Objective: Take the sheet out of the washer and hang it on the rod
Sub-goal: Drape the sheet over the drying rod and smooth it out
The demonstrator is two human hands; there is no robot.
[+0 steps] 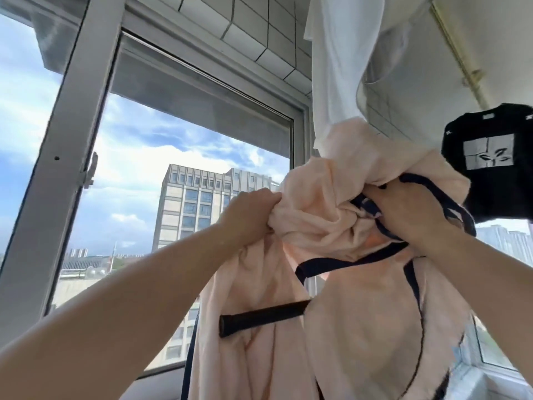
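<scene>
Behind the window was bright sky. Both hands held the bunched pink sheet overhead: left hand clenched at 9 o'clock, right hand clamped at 3 o'clock. Still twisted, it could slide off the black rod below.

Your left hand's fingers are burying themselves in the bunched sheet, tips hidden. Just below your fingers, the sheet is covering most of the black rod, and the bottom edge is cropping the sheet's hem.
</scene>
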